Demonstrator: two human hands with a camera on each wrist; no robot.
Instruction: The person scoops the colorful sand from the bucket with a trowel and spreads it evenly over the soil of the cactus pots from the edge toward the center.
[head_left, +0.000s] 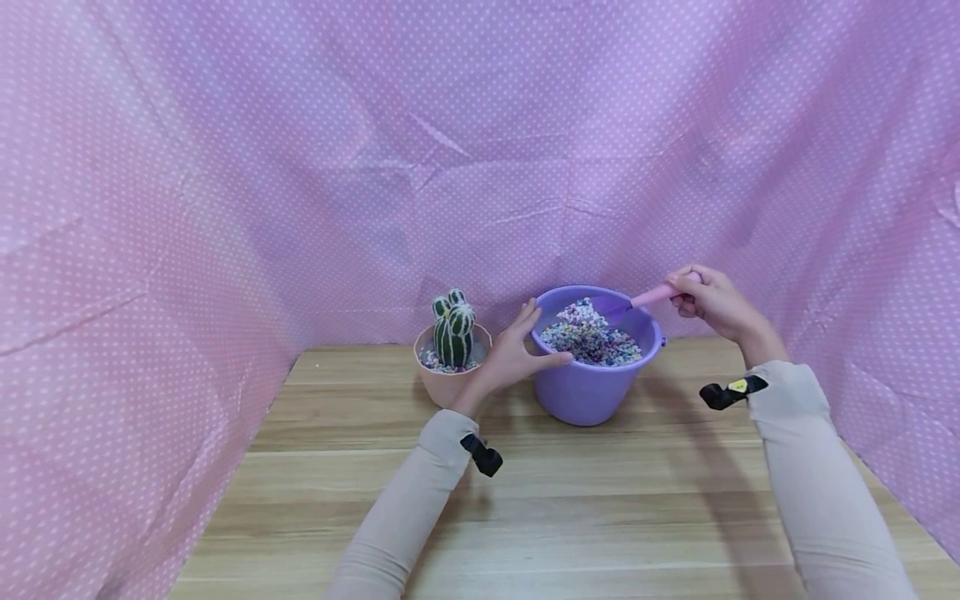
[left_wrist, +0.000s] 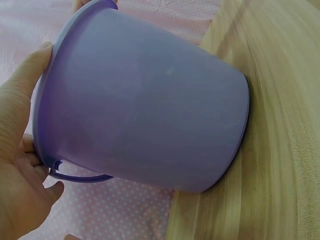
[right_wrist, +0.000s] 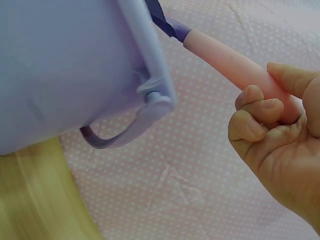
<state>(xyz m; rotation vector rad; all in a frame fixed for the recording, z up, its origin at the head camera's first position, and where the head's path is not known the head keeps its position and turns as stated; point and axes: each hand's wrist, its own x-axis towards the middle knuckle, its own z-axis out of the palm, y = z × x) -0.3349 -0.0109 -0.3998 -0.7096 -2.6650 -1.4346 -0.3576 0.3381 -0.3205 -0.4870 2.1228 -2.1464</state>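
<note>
A purple bucket (head_left: 585, 396) stands on the table, part-filled with small multicoloured pebbles (head_left: 611, 348). My left hand (head_left: 517, 350) holds its rim from the left, thumb along the front and fingers round the far side. In the left wrist view the thumb touches the rim, with other fingers beside the bucket's handle (left_wrist: 82, 177). My right hand (head_left: 708, 300) grips the pink handle of a garden trowel (head_left: 656, 294). The trowel's purple blade (head_left: 613, 308) is inside the bucket's mouth, with a heap of pebbles at its tip. In the right wrist view several fingers curl round the trowel handle (right_wrist: 235, 65).
Left of the bucket, a striped green cactus (head_left: 453, 337) stands in a peach pot (head_left: 442, 387) with pebbles round its base, close behind my left wrist. Pink dotted cloth (head_left: 480, 167) hangs behind and beside the wooden table (head_left: 585, 500).
</note>
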